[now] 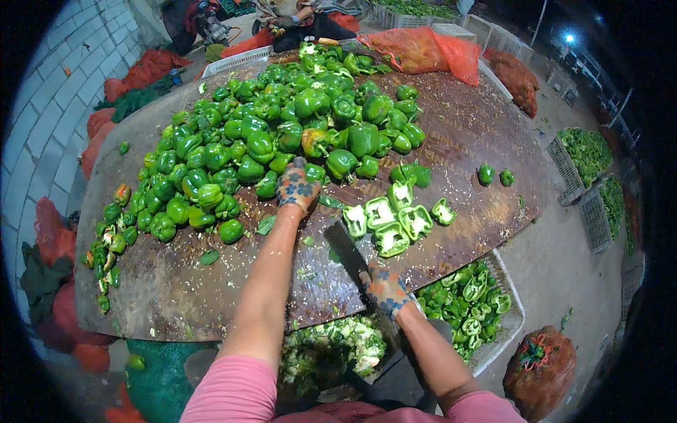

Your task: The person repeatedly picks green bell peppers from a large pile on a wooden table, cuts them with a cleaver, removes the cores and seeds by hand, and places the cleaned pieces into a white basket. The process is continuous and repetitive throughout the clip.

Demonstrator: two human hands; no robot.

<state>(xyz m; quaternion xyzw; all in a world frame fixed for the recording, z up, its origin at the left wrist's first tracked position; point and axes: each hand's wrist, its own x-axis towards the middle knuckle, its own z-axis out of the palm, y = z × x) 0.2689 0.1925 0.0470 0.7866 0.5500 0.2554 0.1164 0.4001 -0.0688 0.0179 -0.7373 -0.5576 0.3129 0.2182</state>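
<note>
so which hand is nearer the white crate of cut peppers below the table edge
Right. The right hand, gripping a knife, is just left of the crate; the left hand is farther off, at the near edge of the pepper pile.

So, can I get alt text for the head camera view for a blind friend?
A person's floral-gloved left hand is at the near edge of a green pepper heap on a brown table; the right hand holds a knife. Cut peppers lie nearby, with more in a white crate below.
</note>
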